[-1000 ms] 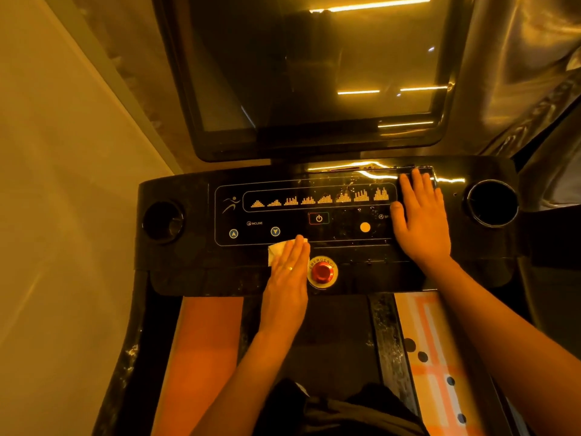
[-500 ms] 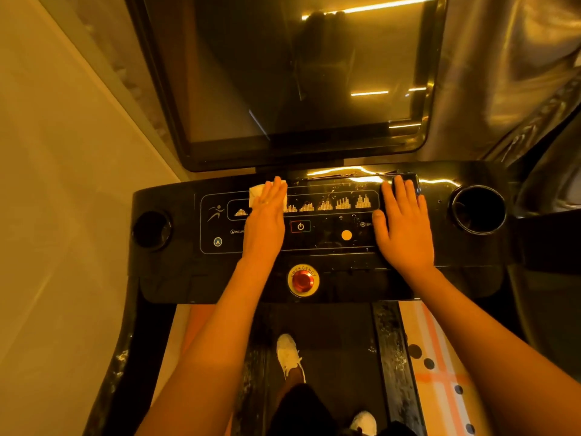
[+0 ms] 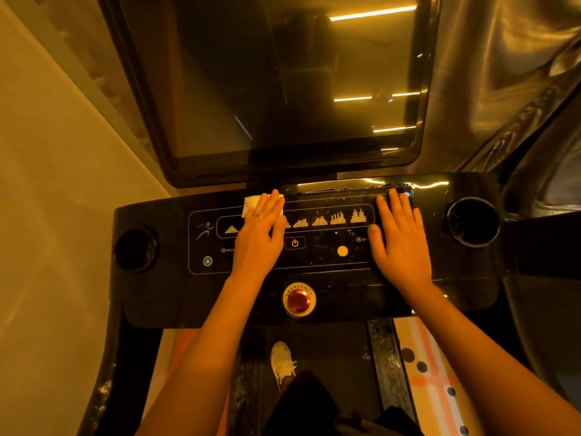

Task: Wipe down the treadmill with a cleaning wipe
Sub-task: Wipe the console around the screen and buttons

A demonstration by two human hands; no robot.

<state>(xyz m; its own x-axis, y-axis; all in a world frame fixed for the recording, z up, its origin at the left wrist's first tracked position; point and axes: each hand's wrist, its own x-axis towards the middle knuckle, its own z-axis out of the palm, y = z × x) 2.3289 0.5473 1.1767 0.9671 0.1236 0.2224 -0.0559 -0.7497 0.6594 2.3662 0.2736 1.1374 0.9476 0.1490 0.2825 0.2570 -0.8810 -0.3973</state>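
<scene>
White and folded, the cleaning wipe (image 3: 251,204) is pinned under the straight fingers of the left hand (image 3: 259,237) near the far edge of the treadmill console (image 3: 176,294), left of centre, over the first of the lit programme bars. Only its far-left corner is left showing. The hand is kept flat and nothing is gripped, presumably so that pressure is spread across the whole sheet. The right hand (image 3: 401,243) is also laid flat and empty, fingers straight and slightly spread, towards the console's right end beside the cup holder (image 3: 473,221). It is judged to serve as a brace. The red emergency button (image 3: 298,299) at the near edge is not touched and is best avoided by the strokes.
</scene>
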